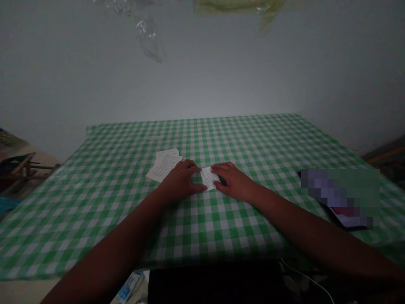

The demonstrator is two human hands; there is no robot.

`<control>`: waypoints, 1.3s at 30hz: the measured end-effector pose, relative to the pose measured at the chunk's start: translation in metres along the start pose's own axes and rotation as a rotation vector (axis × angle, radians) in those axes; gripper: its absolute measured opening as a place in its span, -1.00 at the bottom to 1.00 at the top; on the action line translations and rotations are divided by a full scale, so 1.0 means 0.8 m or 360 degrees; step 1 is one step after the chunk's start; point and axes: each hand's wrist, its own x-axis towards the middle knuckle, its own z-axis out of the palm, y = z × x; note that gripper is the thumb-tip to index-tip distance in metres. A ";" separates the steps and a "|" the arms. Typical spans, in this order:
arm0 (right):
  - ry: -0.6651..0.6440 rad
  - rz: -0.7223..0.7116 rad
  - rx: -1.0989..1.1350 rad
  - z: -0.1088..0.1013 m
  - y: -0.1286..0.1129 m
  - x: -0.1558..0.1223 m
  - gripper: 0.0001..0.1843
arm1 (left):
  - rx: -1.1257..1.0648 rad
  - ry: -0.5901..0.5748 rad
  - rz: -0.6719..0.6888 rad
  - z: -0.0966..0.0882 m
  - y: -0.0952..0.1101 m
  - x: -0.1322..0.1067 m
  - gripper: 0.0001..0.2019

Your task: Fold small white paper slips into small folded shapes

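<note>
A small sheet of white paper (209, 179) with rows of print lies on the checked cloth between my two hands. My left hand (183, 179) grips its left side, thumb at the near corner and fingers at the far one. On the opposite side, my right hand (230, 180) pinches the sheet with thumb and fingers over its edge. Beside and partly behind my left hand lies a loose fan of printed papers (164, 166), overlapping one another. The print is too small to read.
A green and white checked cloth (95, 190) covers the table. At the right lies a dark-edged flat device (346, 221), partly blurred out. A white cable (311, 278) hangs below the near edge. A pale wall (202, 76) stands behind the table.
</note>
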 end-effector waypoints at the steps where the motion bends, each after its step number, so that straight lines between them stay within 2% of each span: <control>1: 0.0000 -0.0004 -0.0005 0.000 0.000 0.000 -0.57 | -0.0016 -0.0010 0.0013 -0.001 -0.002 0.000 -0.44; 14: 0.0010 -0.0111 -0.0037 -0.003 -0.002 -0.002 -0.66 | -0.0113 -0.0002 0.0059 -0.003 -0.014 0.003 -0.57; 21: 0.0009 -0.0084 -0.0052 -0.002 -0.001 -0.002 -0.65 | -0.0099 0.0017 -0.0016 -0.002 -0.015 0.002 -0.47; 28: -0.0003 -0.0097 -0.0056 -0.005 -0.004 -0.001 -0.65 | -0.0056 0.0014 0.0088 0.000 -0.016 0.002 -0.64; 33: -0.0004 -0.0096 -0.0048 -0.004 -0.004 -0.001 -0.66 | -0.0050 0.0114 0.0034 0.005 -0.006 0.004 -0.70; 39: 0.0027 -0.0138 -0.0048 0.000 -0.001 -0.001 -0.67 | 0.0183 0.0239 -0.0049 0.016 0.012 0.004 -0.65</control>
